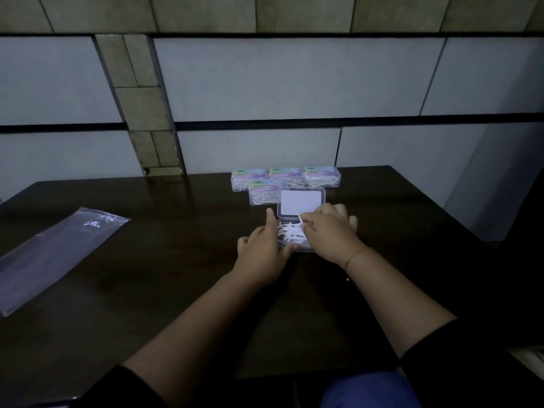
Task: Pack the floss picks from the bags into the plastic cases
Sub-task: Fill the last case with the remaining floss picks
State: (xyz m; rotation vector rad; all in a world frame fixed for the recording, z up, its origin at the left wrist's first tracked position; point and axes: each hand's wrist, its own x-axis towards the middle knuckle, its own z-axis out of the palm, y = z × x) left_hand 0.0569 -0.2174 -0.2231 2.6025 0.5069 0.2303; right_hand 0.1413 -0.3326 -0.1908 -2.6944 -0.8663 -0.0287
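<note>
step: filling open case (294, 237) | left hand (262, 248) steadies case, fingers relaxed | right hand (326, 231) pinches pick (300, 219) | next: likely lay pick flat inside

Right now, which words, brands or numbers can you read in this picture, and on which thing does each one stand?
No text can be read.
Closed cases: coloured labels on the lids with a dark mark at one corner, too small and blurred to read.
Open case: plain white panel in the lid, no print visible.
Plastic bag: only light reflections, no lettering visible.
Floss picks: no marking visible.
</note>
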